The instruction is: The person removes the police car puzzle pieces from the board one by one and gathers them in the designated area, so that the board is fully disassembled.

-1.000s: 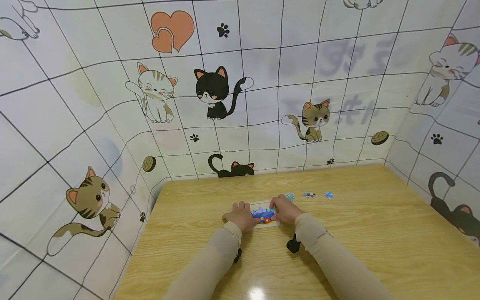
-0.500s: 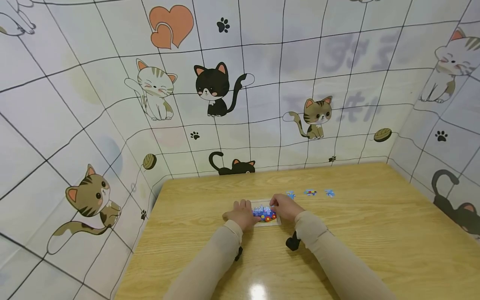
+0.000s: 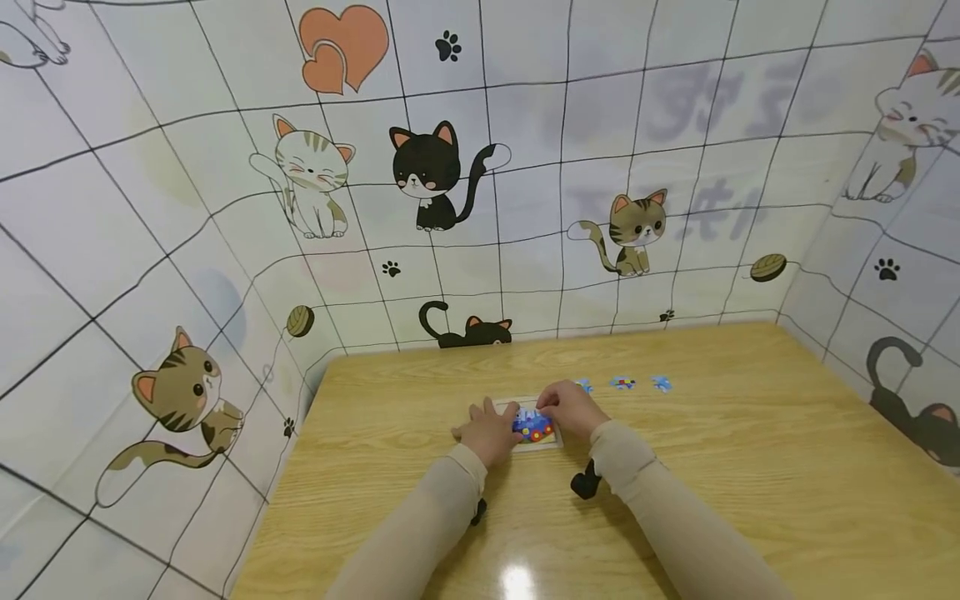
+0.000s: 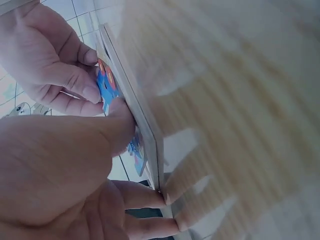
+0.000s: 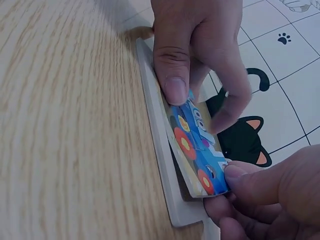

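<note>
A small jigsaw puzzle with a blue cartoon vehicle (image 3: 534, 428) lies in a pale, shallow puzzle tray (image 5: 159, 150) on the table. In the right wrist view, the picture's near end is tilted up above the tray's rim. My right hand (image 3: 573, 408) pinches that raised end between thumb and fingers, as the right wrist view shows. My left hand (image 3: 489, 433) rests over the left side with fingers spread. Its thumb (image 5: 176, 90) presses on the picture, and other fingertips (image 4: 170, 225) touch the tray's edge in the left wrist view.
Three loose blue puzzle pieces lie in a row behind my right hand: one partly hidden piece (image 3: 583, 385), a middle piece (image 3: 622, 382) and a right piece (image 3: 662, 383). A wall covering with cartoon cats (image 3: 427, 175) borders the wooden table (image 3: 712, 450).
My left hand has shifted slightly right, and its fingers have spread, with the index finger now over the picture's upper left. My right hand stays at the picture's right side. The head view has shifted slightly.
</note>
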`<move>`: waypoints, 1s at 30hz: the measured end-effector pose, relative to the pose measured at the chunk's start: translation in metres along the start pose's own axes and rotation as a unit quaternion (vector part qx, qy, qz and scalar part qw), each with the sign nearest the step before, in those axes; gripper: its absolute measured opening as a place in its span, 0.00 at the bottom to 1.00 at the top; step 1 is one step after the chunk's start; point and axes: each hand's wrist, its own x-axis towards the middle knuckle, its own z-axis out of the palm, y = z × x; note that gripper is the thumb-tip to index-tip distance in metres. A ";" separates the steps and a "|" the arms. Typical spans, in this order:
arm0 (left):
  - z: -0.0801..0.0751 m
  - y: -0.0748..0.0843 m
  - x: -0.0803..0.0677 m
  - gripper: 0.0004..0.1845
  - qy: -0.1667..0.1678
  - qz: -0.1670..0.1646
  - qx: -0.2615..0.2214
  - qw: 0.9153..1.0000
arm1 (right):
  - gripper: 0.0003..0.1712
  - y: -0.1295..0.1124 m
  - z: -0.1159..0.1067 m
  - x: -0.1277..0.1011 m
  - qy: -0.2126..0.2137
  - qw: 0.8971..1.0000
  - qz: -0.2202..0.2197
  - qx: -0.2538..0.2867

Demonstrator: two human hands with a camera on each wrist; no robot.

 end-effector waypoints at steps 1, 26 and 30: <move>0.000 0.000 0.000 0.31 0.000 0.000 -0.002 1.000 | 0.04 0.000 0.000 0.000 -0.001 1.000 -0.001 0.001; 0.004 -0.007 -0.004 0.22 0.014 0.039 0.027 0.999 | 0.10 0.008 0.001 0.002 -0.035 0.991 0.071 0.112; 0.002 -0.007 -0.005 0.22 0.011 0.035 0.020 0.999 | 0.11 0.006 0.000 0.000 -0.028 0.988 0.082 0.124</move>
